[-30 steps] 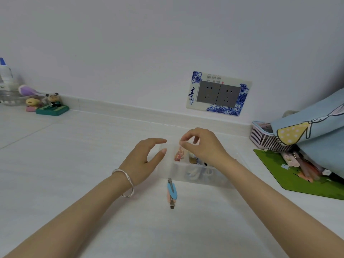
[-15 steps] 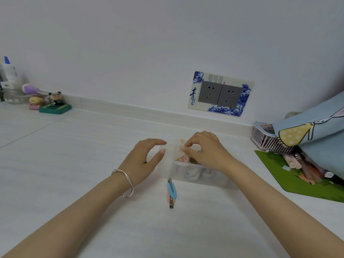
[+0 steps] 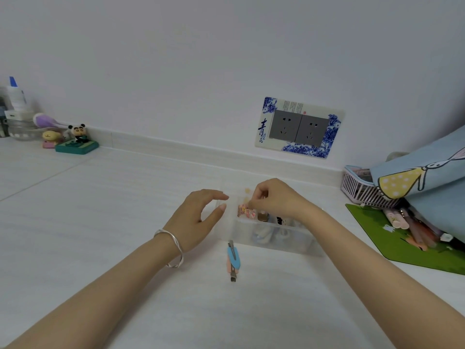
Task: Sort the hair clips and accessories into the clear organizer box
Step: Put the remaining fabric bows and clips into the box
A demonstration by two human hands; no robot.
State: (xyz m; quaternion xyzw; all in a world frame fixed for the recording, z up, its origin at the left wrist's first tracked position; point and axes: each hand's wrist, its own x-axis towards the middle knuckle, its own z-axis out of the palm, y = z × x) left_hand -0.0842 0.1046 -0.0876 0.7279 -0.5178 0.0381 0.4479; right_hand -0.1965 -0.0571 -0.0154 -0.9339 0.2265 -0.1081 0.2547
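Note:
The clear organizer box (image 3: 281, 241) sits on the white table just ahead of me, with several small accessories showing through its wall. My right hand (image 3: 275, 197) hovers over its left compartment, thumb and fingers pinched on a pink floral hair clip (image 3: 246, 210) at the rim. My left hand (image 3: 198, 217) rests beside the box's left wall, fingers curved and apart, holding nothing; a silver bangle circles that wrist. A blue and pink hair clip (image 3: 233, 259) lies on the table in front of the box.
A green mat (image 3: 407, 250) with pens and a blue printed bag (image 3: 427, 180) lie at the right, beside a pink basket (image 3: 362, 190). Small figurines (image 3: 75, 141) and bottles stand far left by the wall. A wall socket (image 3: 299, 127) is behind the box.
My right hand has lowered the pink floral clip into the left compartment of the box. My left hand has stayed by the box wall.

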